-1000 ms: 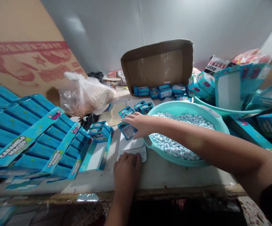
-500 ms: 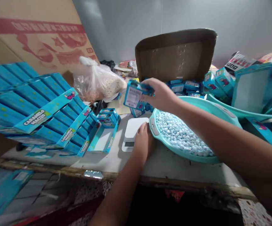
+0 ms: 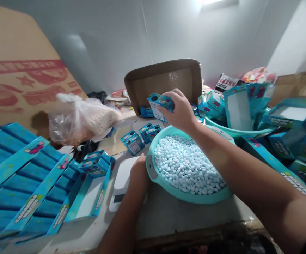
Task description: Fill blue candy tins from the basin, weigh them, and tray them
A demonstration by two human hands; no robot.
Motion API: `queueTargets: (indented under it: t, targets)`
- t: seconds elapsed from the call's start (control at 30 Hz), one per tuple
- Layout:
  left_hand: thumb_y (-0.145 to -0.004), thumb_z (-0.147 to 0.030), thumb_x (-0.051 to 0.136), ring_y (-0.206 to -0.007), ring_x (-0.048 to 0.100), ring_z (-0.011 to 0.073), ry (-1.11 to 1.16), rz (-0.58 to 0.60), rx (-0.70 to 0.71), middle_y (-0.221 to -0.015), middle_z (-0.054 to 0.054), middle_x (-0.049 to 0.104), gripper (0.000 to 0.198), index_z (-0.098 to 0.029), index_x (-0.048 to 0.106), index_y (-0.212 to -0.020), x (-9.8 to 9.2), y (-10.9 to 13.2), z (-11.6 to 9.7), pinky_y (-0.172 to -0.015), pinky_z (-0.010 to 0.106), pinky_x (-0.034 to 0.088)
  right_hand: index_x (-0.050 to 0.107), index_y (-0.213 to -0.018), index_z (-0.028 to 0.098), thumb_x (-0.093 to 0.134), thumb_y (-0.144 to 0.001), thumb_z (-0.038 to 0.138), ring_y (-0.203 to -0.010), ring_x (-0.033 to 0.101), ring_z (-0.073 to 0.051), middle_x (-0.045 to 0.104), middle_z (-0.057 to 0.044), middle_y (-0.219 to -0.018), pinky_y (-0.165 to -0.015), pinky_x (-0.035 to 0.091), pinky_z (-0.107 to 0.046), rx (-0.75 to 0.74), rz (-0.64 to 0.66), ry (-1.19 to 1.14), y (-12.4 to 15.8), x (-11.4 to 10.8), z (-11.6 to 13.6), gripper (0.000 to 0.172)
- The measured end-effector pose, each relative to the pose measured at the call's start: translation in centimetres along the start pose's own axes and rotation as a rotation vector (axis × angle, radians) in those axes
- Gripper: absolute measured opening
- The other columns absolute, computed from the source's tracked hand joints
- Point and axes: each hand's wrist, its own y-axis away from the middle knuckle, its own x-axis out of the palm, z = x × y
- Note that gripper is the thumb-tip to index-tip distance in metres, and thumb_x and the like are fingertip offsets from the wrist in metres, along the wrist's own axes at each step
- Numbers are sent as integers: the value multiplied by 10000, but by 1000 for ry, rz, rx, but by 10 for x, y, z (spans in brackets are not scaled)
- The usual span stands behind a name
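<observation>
Through the head camera I am viewing the near part of the desk [image 3: 163, 218] first. The open tray [image 3: 89, 201] is lying at left, its long axis running obliquely away from me toward the upper right; small blue boxes [image 3: 96, 164] are occupying its far end. To its right, the white scale [image 3: 121, 178] is lying flat, its dark display facing my side.

My left grip [image 3: 139, 173] is overlapping the right side of the scale, just beside the grey handle of the turquoise tub [image 3: 151, 160]. I am unable to determine its finger closure. The tub is holding pale blue candies [image 3: 187, 169]; my right forearm is crossing above them. Filled trays [image 3: 34, 180] are standing at far left.

Beyond the scale, three boxes [image 3: 133, 143] are standing on the desk. My right grip [image 3: 179, 108] is grasping a blue box [image 3: 158, 107] by its right end, above the tub's far rim. The long edge of its upper face is running left to right, dipping slightly rightward; the dark circle is pointing left and upward, and the white label is facing me.

Farther back, the knotted plastic bag [image 3: 81, 118] is sitting at left, and the brown carton [image 3: 166, 79] is opening toward me.
</observation>
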Motion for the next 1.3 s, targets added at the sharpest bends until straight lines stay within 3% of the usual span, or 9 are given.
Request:
queueTargets:
  t: [0.2,0.3,0.47,0.6,0.73,0.9,1.07,1.23,1.3]
  targets:
    - [-872,-307,570,-1198,633,289,-7,-28,49,-1206,118,721,192,-225,733,-932,-4,-13,20,-1093,479,472,604,-1217,179,567,-935,371,-1064,581,-247,568,-121,-1192,-954,471,-382,31,-8,-4,1,3,-15,343]
    - [-903,-376,578,-1151,647,301,-8,-234,7,-1180,143,715,256,-182,735,-961,-14,-14,20,-1053,503,485,608,-1196,203,564,-937,381,-1077,576,-247,571,-104,-1191,-963,467,-391,56,-37,16,-1,3,-20,318]
    - [-945,-413,607,-1029,657,212,115,-539,25,-1060,76,695,276,-196,739,-1053,-28,-6,-5,-902,355,546,592,-1222,203,552,-948,379,-1082,567,-249,558,-103,-1187,-963,466,-399,51,-31,43,-2,1,-19,329]
    - [-945,-397,625,-1208,611,235,217,-375,151,-1242,83,653,268,-236,739,-1127,-26,1,-23,-1061,417,496,594,-1230,198,539,-959,386,-1073,569,-247,549,-111,-1182,-958,472,-394,42,0,47,2,4,-12,334]
    - [-953,-449,610,-1391,498,272,333,-172,100,-1498,114,527,606,-279,454,-1512,-19,3,-21,-1105,468,474,602,-1243,206,544,-957,377,-1087,567,-254,552,-117,-1190,-971,469,-404,15,50,33,7,9,-8,338]
    - [-931,-505,632,-1346,546,274,505,-351,-104,-1447,156,556,780,-277,279,-1588,-27,-3,-3,-1048,448,515,605,-1246,192,582,-933,390,-1047,570,-238,566,-118,-1194,-953,471,-391,-68,130,-70,10,15,-7,371]
    - [-851,-498,718,-1358,525,292,473,-503,-177,-1443,181,542,845,-242,330,-1557,-55,-8,13,-1032,448,521,619,-1224,153,618,-919,361,-1025,569,-208,588,-107,-1146,-927,481,-354,-184,169,-282,12,22,9,370]
    - [-758,-522,800,-1305,575,309,525,-450,-53,-1407,157,586,839,-245,452,-1468,-74,-6,22,-1006,456,540,646,-1191,144,653,-920,323,-995,591,-179,616,-92,-1126,-862,509,-312,-184,280,-507,21,30,39,325]
    - [-760,-510,799,-1171,659,277,588,-383,6,-1269,121,675,682,-227,563,-1334,-77,-4,22,-970,428,560,652,-1176,137,670,-919,310,-1011,596,-181,632,-97,-1128,-858,515,-311,-229,327,-564,26,34,48,311]
